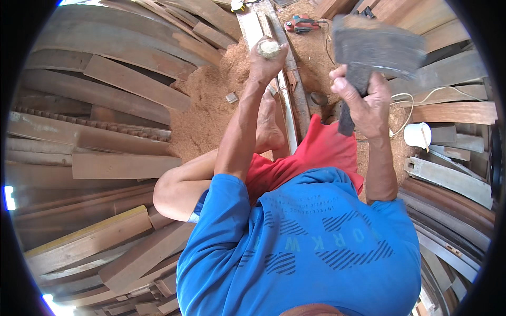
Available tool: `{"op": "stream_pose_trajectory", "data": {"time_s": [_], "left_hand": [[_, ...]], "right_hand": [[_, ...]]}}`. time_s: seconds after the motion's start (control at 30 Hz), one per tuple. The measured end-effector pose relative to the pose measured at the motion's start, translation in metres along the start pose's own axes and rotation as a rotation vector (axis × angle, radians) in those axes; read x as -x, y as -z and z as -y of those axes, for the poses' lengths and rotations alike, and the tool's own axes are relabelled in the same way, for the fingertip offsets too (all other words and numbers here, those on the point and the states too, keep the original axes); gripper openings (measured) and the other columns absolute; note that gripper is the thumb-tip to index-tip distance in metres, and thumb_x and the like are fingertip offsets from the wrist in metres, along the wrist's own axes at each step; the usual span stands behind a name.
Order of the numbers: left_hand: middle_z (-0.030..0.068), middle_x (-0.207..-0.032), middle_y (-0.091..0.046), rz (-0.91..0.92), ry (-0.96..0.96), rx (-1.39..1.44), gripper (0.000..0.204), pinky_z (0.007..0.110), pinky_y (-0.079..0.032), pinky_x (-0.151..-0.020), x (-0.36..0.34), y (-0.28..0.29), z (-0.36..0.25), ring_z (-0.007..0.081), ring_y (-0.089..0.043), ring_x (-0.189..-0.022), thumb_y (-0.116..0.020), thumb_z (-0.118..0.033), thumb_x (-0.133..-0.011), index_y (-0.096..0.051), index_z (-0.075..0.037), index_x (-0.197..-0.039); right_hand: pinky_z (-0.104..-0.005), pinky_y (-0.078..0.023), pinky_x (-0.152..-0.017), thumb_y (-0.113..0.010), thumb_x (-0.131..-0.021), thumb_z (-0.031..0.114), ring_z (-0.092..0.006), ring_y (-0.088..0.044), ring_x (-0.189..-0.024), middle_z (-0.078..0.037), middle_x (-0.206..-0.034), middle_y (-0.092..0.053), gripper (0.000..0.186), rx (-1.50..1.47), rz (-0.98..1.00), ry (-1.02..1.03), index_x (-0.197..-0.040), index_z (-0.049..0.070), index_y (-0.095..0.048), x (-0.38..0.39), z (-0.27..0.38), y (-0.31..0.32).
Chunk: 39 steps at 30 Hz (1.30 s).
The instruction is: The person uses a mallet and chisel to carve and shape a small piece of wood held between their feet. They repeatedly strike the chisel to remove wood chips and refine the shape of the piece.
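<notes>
My left hand (265,66) is closed around an upright wooden handle (269,48), whose round, pale, frayed top end faces up. The tool's lower part is hidden under the fist. Below it runs a long narrow timber piece (250,26), lying away from me. My right hand (371,108) grips a hatchet (378,51) by its dark handle. Its broad dark head is raised to the right of the left fist, apart from it, and slightly smeared by motion. My bare foot (270,126) rests beside the timber, near my left forearm.
Stacked boards (116,79) line the left side, with more planks (448,113) on the right. Sawdust (203,108) covers the floor between. A red power planer (301,24) lies at the far side. A white bucket (417,135) and a pale cable (408,108) are at right.
</notes>
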<state>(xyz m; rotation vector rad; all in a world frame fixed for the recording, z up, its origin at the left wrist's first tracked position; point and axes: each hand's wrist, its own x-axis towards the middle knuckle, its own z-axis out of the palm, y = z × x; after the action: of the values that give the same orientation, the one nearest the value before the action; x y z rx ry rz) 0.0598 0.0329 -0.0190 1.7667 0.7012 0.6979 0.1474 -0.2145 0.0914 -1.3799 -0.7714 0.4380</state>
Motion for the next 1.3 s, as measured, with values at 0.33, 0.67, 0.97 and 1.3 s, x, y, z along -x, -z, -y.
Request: {"op": "stream_pose_trajectory", "data": {"time_s": [0.33, 0.67, 0.97, 1.3], "left_hand": [[0.0009, -0.08, -0.069, -0.038, -0.031, -0.086, 0.016, 0.025, -0.055, -0.062, -0.009, 0.01, 0.003, 0.0085, -0.067, -0.074, -0.076, -0.011, -0.09, -0.063, -0.004, -0.096], [-0.0017, -0.073, -0.066, -0.045, -0.042, -0.03, 0.014, 0.027, -0.052, -0.059, -0.014, 0.007, -0.004, 0.007, -0.063, -0.067, -0.075, -0.012, -0.092, -0.063, -0.005, -0.086], [0.004, -0.087, -0.072, 0.033, -0.211, -0.277, 0.02, 0.028, -0.057, -0.075, -0.012, -0.017, 0.005, 0.0113, -0.069, -0.084, -0.076, -0.014, -0.089, -0.064, -0.002, -0.1], [0.004, -0.081, -0.07, 0.039, -0.029, -0.174, 0.017, 0.028, -0.055, -0.067, 0.004, -0.004, -0.017, 0.0114, -0.066, -0.074, -0.077, -0.013, -0.087, -0.064, -0.003, -0.093]], "right_hand": [[-0.0317, -0.05, -0.061, -0.059, -0.097, 0.0, -0.0168, -0.058, -0.065, -0.013, -0.081, -0.063, 0.029, -0.149, -0.058, 0.501, -0.125, -0.005, -0.054, -0.029, 0.056, 0.004], [-0.034, -0.05, -0.063, -0.059, -0.1, 0.004, -0.018, -0.059, -0.068, -0.013, -0.08, -0.063, 0.021, -0.214, -0.087, 0.443, -0.119, -0.005, -0.058, -0.047, 0.069, -0.002], [-0.0484, -0.055, -0.083, -0.066, -0.094, 0.026, -0.0411, -0.07, -0.086, -0.026, -0.092, -0.07, 0.036, 0.778, 0.264, 0.126, -0.115, -0.002, -0.061, -0.075, -0.039, -0.028], [-0.0473, -0.056, -0.079, -0.068, -0.09, 0.024, -0.0416, -0.071, -0.087, -0.025, -0.09, -0.071, 0.039, 0.837, 0.241, 0.09, -0.114, -0.006, -0.061, -0.076, -0.014, -0.036]]}}
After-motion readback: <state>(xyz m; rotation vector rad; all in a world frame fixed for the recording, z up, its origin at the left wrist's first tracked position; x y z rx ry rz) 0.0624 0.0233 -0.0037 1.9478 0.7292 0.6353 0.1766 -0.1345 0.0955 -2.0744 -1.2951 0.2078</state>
